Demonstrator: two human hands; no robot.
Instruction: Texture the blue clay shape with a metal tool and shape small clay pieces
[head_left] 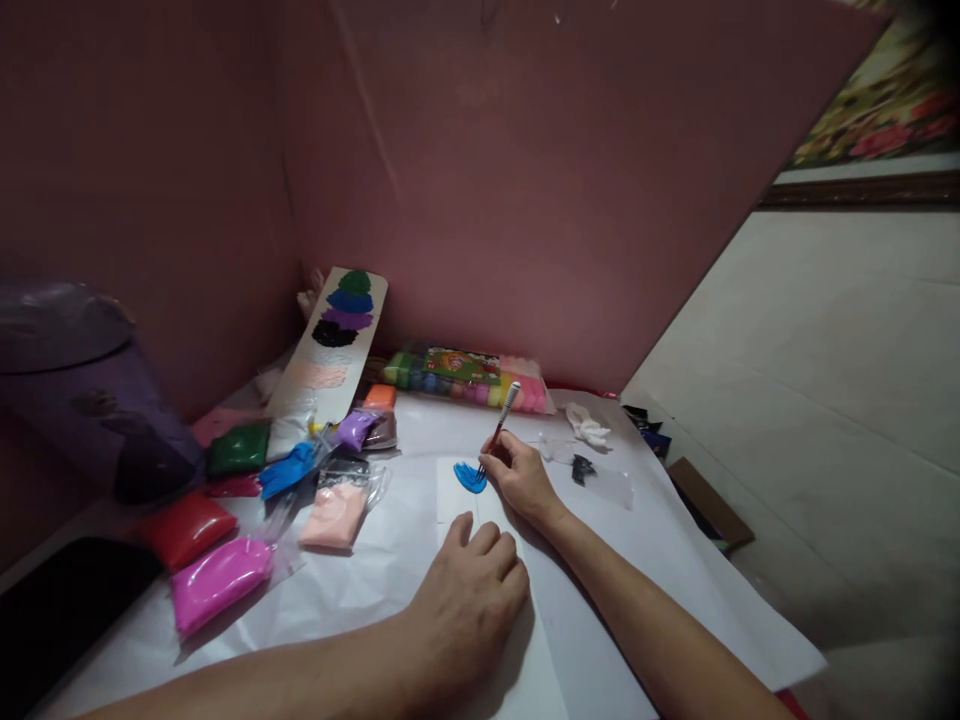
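My right hand [521, 478] is closed round a small fork [501, 425] with a striped white end. The fork's tines touch a patch of blue clay [469, 477] pressed onto a long white card [454, 508]. Lower down, my left hand [480, 590] lies palm down on that card, its thumb out and its fingers slightly apart and bent. It grips nothing that I can see. Left of the card are a bag of peach clay [335, 515] and an unwrapped lump of blue clay [289, 470].
A second white card [300, 385] with coloured clay patches leans at the back. Bags of pink [221, 585], red [187, 528] and green clay [238, 449] lie left. A multicoloured clay pack [469, 378] stands against the pink wall. Plastic scraps [615, 488] lie right.
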